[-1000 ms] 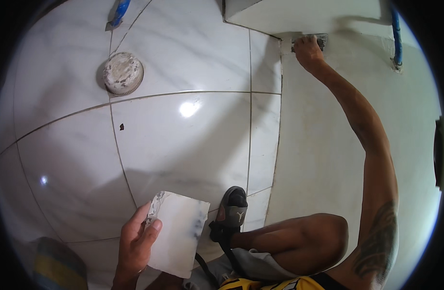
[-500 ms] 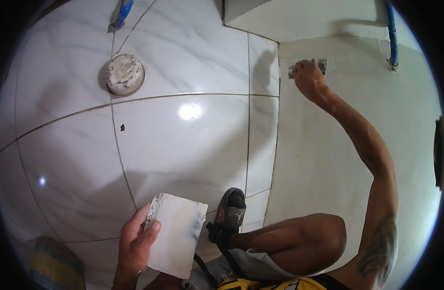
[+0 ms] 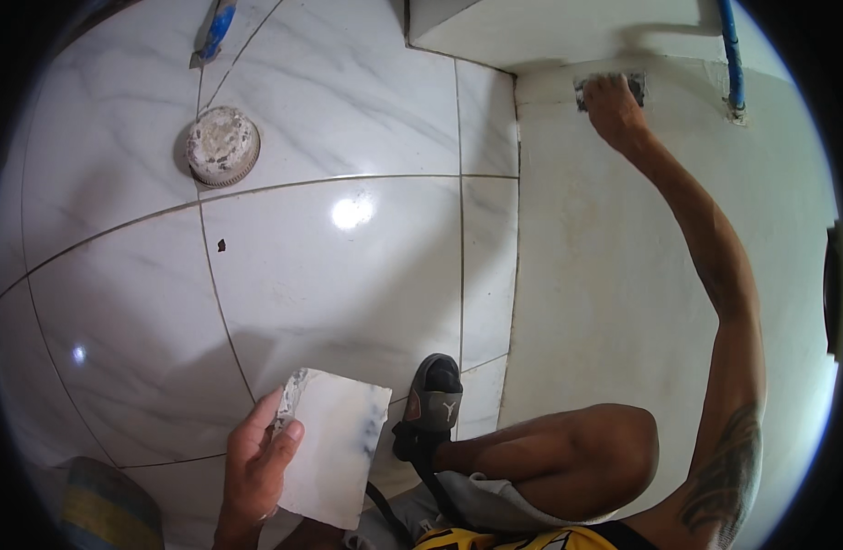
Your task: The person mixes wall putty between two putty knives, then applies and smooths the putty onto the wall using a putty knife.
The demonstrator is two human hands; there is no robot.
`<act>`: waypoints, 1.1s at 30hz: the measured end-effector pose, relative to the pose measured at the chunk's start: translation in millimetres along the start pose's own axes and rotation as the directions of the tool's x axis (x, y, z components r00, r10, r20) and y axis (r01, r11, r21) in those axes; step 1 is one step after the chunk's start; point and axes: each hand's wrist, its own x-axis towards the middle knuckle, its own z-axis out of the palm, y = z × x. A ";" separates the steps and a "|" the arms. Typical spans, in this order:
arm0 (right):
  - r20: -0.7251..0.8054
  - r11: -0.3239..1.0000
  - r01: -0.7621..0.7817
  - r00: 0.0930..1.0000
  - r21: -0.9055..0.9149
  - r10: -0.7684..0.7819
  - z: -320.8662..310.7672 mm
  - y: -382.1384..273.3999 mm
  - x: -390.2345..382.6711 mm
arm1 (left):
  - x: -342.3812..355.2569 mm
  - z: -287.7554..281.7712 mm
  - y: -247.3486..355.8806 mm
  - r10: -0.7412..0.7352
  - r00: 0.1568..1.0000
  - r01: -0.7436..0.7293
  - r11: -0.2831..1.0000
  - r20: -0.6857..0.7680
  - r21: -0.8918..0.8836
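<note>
My left hand grips a flat white rectangular board by its left edge, thumb on top and fingers beneath. Dried grey-white crust covers that edge, and dark smudges mark the right side. Up at the far right, my right hand presses a flat dark metal scraper blade against the pale plastered wall. The blade's ends show on either side of my closed fingers; the part under them is hidden.
A round, putty-crusted lid or tub sits on the marbled floor tiles. Beyond it lies a blue-handled putty knife. A blue pipe comes out of the wall. A dark container with a yellow band stands at the lower left.
My right hand has slid the scraper blade up the wall and slightly right, toward the ledge. The left hand and board have hardly moved. The view has shifted a little.
</note>
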 end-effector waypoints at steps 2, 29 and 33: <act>0.006 1.000 0.005 1.000 -0.005 -0.005 -11.0 -13.4 -18.0 | -0.7 -0.9 -1.9 -0.009 1.000 0.009 1.000 -0.002 -0.005; 0.201 1.000 0.019 0.979 0.011 -0.021 1.7 -92.5 57.0 | -3.6 -3.3 0.9 -0.015 0.999 0.015 1.000 -0.049 -0.009; 0.338 0.972 0.069 0.930 0.225 -0.144 -31.4 -95.5 30.4 | -2.4 -2.1 1.5 -0.009 1.000 0.008 1.000 -0.027 -0.028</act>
